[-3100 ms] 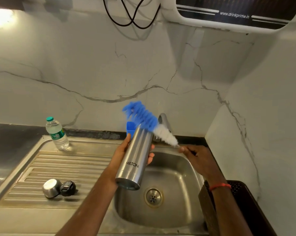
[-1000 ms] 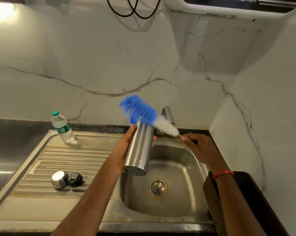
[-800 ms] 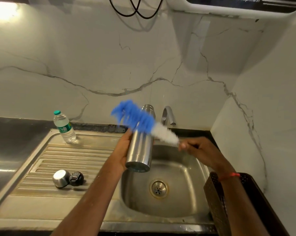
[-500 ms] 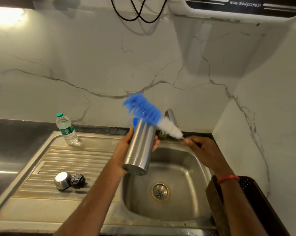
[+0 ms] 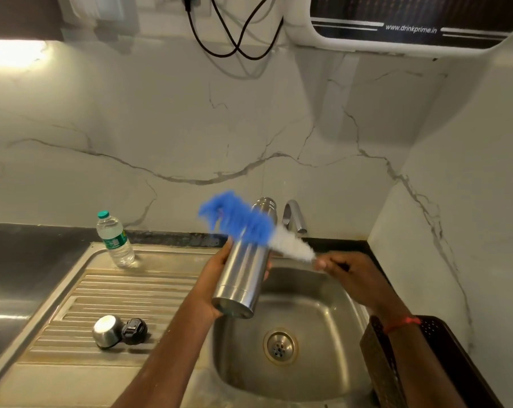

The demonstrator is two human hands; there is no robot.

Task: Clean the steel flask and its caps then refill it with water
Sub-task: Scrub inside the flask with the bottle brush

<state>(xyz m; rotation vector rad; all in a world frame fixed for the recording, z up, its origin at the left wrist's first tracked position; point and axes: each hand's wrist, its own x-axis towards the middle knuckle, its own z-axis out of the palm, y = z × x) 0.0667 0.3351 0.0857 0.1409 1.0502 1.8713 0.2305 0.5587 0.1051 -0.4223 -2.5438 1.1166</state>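
my left hand [image 5: 218, 273] grips the cylindrical steel flask [image 5: 245, 278] over the steel sink [image 5: 323, 381]; my right hand [image 5: 349, 275] pinches a blue-and-white bristle brush [image 5: 239, 220] across it. domed steel cap [image 5: 106, 335] and black cap [image 5: 135, 334] lie aside, likely unwashed; refill remains.

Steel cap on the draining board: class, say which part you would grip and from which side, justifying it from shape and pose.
Probably from above, pinching the steel cap across its round side wall, near side to far side. The black cap sits against its right, and its smooth closed end offers fingers little purchase.
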